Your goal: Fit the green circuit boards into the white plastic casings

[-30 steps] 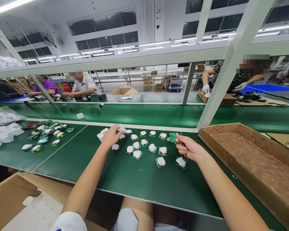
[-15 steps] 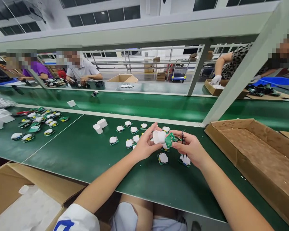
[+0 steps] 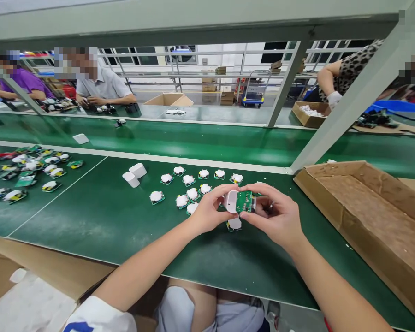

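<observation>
Between my hands a white plastic housing [image 3: 231, 201] meets a green circuit board [image 3: 244, 201], whose left end sits at or in the housing's opening. My left hand [image 3: 210, 210] grips the housing between thumb and fingers. The board's right end is pinched by my right hand [image 3: 278, 213], whose curled fingers partly hide it. Several boards with white round tops, such as this one [image 3: 181, 201], lie on the green work surface [image 3: 124, 226] behind and left of my hands. Another board [image 3: 234, 224] lies just below them, partly covered.
Two white housings [image 3: 134, 174] lie left of centre, with a pile of boards [image 3: 31, 166] farther left. An open cardboard box [image 3: 359, 230] stands at right, another [image 3: 44, 263] at lower left. Metal posts [image 3: 287, 83] rise ahead. Co-workers sit across the belt [image 3: 193, 143].
The board has turned flat and lined up with the housing, against its opening. The dark wires near my right fingers no longer show. The camera view has shifted.
</observation>
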Motion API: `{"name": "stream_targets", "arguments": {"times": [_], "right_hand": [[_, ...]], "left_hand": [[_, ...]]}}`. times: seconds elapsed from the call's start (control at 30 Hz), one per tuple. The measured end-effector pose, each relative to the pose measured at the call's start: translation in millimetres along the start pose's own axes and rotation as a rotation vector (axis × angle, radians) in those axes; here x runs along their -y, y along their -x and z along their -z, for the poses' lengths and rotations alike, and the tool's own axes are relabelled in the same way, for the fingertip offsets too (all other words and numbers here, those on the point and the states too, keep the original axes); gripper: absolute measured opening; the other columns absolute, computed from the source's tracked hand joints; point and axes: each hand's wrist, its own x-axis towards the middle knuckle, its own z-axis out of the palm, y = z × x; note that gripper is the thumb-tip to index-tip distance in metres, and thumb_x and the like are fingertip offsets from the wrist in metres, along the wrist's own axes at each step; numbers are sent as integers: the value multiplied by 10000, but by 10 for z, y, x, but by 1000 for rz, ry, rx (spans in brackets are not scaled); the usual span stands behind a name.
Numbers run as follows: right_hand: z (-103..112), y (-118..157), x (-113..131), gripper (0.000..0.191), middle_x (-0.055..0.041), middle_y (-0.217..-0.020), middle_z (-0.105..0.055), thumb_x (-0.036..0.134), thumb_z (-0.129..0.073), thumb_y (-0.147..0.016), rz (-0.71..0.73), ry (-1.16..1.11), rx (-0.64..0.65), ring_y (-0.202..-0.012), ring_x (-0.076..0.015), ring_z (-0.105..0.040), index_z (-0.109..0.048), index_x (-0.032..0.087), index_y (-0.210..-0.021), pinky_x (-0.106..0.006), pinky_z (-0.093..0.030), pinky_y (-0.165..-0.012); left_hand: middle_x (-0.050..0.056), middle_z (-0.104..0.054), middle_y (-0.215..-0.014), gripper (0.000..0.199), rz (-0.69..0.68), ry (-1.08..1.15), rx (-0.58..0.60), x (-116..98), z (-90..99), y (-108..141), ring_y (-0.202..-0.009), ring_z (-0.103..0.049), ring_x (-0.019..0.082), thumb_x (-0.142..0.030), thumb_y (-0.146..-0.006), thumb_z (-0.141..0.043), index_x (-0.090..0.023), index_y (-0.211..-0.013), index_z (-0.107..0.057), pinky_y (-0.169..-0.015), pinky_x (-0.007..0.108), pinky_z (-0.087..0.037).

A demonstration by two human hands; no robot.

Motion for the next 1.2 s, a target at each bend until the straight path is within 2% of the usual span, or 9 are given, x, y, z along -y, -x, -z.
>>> {"name": "stream_targets", "arguments": {"times": [0.13,0.23,0.4,0.57,0.7,0.77,0.9,1.0,1.2], "right_hand": [[-48,23,5,317,-43,-941,-628,246,-754,-721,135,114,5,-511,-96,-448,-651,254,-1021,-230,-324,-411],[-58,26,-20,312,-50,-934,-639,254,-740,-730,145,168,2,-642,-160,-566,-653,248,-1029,-256,-422,-475],[-73,18,-39,310,-51,-973,-648,219,-717,-738,135,171,40,-779,-206,-615,-652,246,-1039,-300,-501,-591],[-106,25,-68,331,-43,-1019,-642,191,-730,-749,161,135,59,-835,-207,-613,-645,262,-1062,-316,-523,-660],[-136,46,-91,317,-55,-1121,-570,201,-728,-738,144,175,35,-844,-202,-582,-672,285,-1039,-291,-505,-590],[-140,38,-98,352,-55,-1132,-512,251,-770,-700,86,153,47,-801,-181,-558,-682,298,-1037,-257,-471,-524],[-133,-10,-111,428,-38,-1018,-488,386,-785,-696,-70,-24,76,-593,-92,-438,-655,284,-1090,-217,-367,-442],[-138,-32,-119,429,-23,-953,-501,406,-773,-715,-124,-67,43,-516,-59,-340,-637,250,-1091,-220,-321,-438],[-167,-45,-171,488,-9,-861,-507,485,-781,-666,-200,26,19,-552,-87,-392,-648,205,-1042,-234,-345,-479]], "left_hand": [[80,-612,-1196,526,-23,10,2,2,-29,20,-1089,-584,217,-226,-662,-773,-261,-1164,-622,-834,301,-516],[87,-615,-1197,524,-17,-9,-2,1,-40,30,-1096,-584,229,-249,-670,-769,-254,-1172,-620,-843,319,-523],[92,-617,-1199,520,-30,-19,-5,-12,-45,38,-1107,-582,234,-283,-676,-773,-247,-1172,-621,-855,326,-522],[99,-618,-1192,504,-57,-91,-5,-43,-23,44,-1111,-576,244,-275,-684,-766,-243,-1167,-629,-858,343,-523],[89,-629,-1166,505,-125,-191,-55,-75,-2,48,-1104,-573,240,-244,-669,-767,-251,-1157,-637,-874,357,-520],[74,-640,-1146,489,-153,-246,-82,-88,1,43,-1075,-591,223,-199,-670,-751,-254,-1143,-641,-832,330,-534],[63,-651,-1129,443,-197,-397,-105,-95,4,31,-1025,-619,199,-155,-696,-713,-240,-1125,-641,-798,300,-543],[67,-665,-1111,417,-284,-513,-116,-89,14,31,-1022,-619,198,-173,-733,-690,-235,-1141,-632,-830,320,-533],[45,-683,-1064,395,-451,-639,-81,-91,3,34,-983,-611,181,-118,-768,-630,-270,-1133,-620,-877,372,-502]]}}
